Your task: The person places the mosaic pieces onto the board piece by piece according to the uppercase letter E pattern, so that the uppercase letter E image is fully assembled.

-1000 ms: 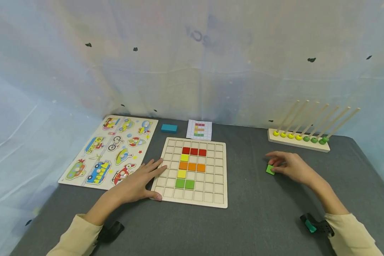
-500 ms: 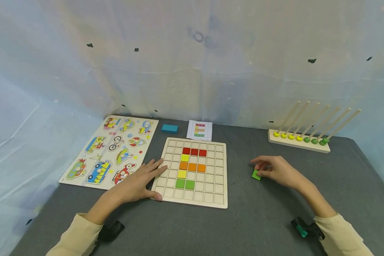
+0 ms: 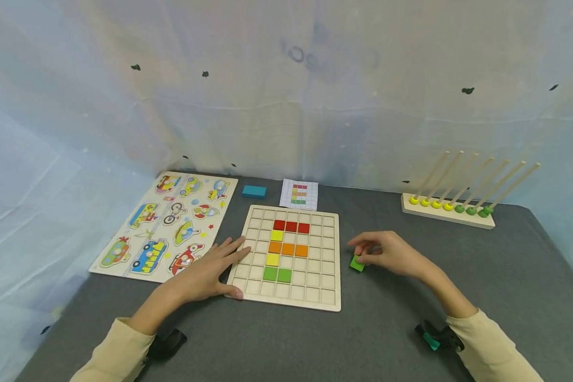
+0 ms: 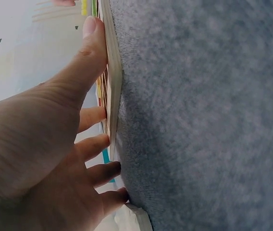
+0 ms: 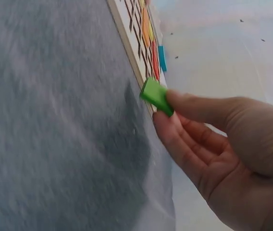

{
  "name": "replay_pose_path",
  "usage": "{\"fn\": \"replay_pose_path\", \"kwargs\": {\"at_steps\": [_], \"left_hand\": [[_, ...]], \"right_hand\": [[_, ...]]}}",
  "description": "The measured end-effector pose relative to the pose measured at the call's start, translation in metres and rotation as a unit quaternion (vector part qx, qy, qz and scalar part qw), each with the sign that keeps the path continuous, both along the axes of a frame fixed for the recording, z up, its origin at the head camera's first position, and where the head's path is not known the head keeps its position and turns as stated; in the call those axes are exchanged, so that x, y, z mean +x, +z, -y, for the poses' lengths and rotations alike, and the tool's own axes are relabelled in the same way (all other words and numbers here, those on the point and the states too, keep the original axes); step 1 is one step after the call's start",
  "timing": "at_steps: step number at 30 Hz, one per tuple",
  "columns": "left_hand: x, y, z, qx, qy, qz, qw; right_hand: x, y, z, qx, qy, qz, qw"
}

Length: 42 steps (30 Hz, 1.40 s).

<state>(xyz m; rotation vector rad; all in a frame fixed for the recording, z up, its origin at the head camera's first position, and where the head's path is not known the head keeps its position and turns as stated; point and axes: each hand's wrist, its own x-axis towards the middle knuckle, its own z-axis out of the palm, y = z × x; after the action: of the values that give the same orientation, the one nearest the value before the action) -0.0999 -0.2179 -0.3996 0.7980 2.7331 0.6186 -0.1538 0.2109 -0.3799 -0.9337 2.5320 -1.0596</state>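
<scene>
A wooden grid board (image 3: 315,294) lies in the middle of the table, with red, yellow, orange and green square tiles set in its cells. The bottom coloured row has two green tiles (image 3: 284,275) side by side. My left hand (image 3: 204,273) rests on the board's left edge, fingers spread, thumb at the near left corner. Just right of the board, my right hand (image 3: 387,254) pinches a green tile (image 5: 156,97) between thumb and fingers, above the table and apart from the board.
A picture card (image 3: 299,194) with a coloured pattern lies behind the board, beside a blue block (image 3: 254,191). On the left is a vehicle puzzle board (image 3: 145,233). A peg stand (image 3: 449,211) with yellow and green beads stands at the back right.
My right hand has moved left with the green tile, from below the peg stand to close beside the grid board. The left hand has stayed on the board's edge.
</scene>
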Motion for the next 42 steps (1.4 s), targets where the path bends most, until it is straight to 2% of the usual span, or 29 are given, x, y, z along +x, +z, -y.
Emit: {"fn": "replay_pose_path", "kwargs": {"at_steps": [6,14,21,37,42], "left_hand": [[-0.001,-0.002,0.000,-0.003,0.002,0.000,1.0000],[0.001,-0.001,0.001,-0.002,0.000,-0.003,1.0000],[0.003,0.000,0.001,-0.003,0.000,-0.002,1.0000],[0.004,0.001,0.001,-0.005,-0.003,-0.009,0.9999],[0.004,0.001,0.001,-0.006,-0.001,-0.003,1.0000]], "right_hand": [[0.001,-0.003,0.015,-0.038,0.020,0.034,0.9985],[0.002,-0.008,0.044,-0.048,0.037,0.055,0.9966],[0.003,-0.006,0.071,-0.045,0.058,0.036,0.9967],[0.009,-0.011,0.111,-0.080,0.116,0.030,0.9896],[0.015,-0.010,0.118,-0.052,0.109,0.009,0.9927]]}}
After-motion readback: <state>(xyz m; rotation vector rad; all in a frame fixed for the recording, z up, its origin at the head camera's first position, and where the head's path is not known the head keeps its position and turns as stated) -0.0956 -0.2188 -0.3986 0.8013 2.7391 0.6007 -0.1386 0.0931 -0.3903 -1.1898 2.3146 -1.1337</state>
